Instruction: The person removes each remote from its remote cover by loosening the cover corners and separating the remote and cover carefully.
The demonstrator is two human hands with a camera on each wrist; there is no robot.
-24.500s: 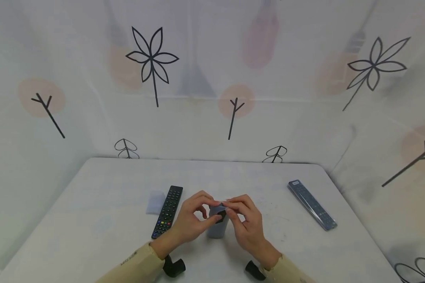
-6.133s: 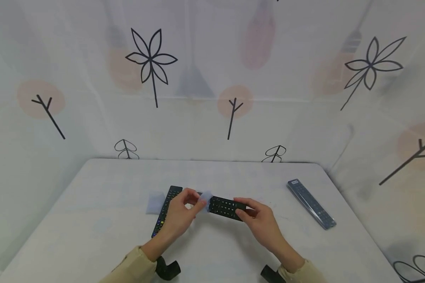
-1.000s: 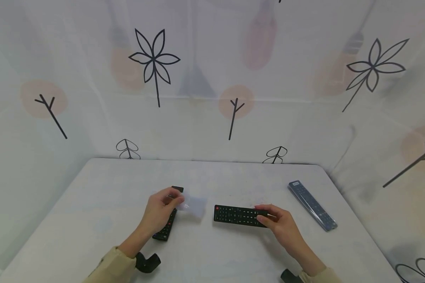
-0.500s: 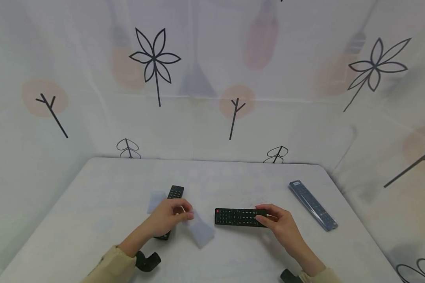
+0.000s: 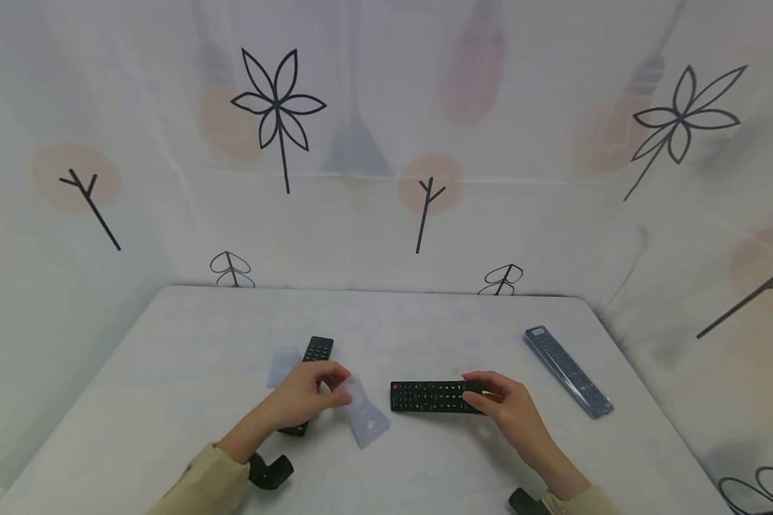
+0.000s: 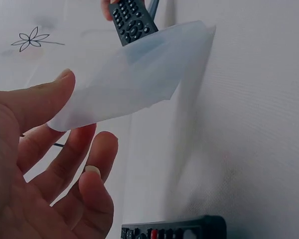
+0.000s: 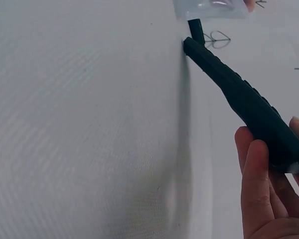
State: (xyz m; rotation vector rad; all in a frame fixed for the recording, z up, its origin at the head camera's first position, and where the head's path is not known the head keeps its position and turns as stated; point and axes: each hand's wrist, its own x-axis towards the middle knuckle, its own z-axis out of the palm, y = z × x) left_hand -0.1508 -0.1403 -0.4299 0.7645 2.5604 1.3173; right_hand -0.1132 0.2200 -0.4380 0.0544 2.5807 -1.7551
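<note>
My right hand (image 5: 505, 404) grips the right end of a black remote control (image 5: 434, 397), fingers behind it and thumb in front. The right wrist view shows that remote (image 7: 244, 99) edge-on, its far end angled down toward the table. My left hand (image 5: 312, 393) has thumb and index finger parted beside a translucent plastic sleeve (image 5: 367, 422). In the left wrist view the near end of the sleeve (image 6: 134, 74) lies at the fingers, with the thumb apart. A second black remote (image 5: 318, 348) lies partly hidden under the left hand.
A remote in a clear wrapper (image 5: 568, 372) lies at the table's right side. Another thin plastic sleeve (image 5: 285, 366) rests left of the second remote. Black curved pieces (image 5: 272, 472) sit by the wrists. Patterned cloth (image 5: 361, 143) hangs behind the white table (image 5: 232, 315).
Earlier both hands worked at a sleeve on the remote; the left hand then drew it away. Within the last second it brought the sleeve down toward me, and its fingers have parted.
</note>
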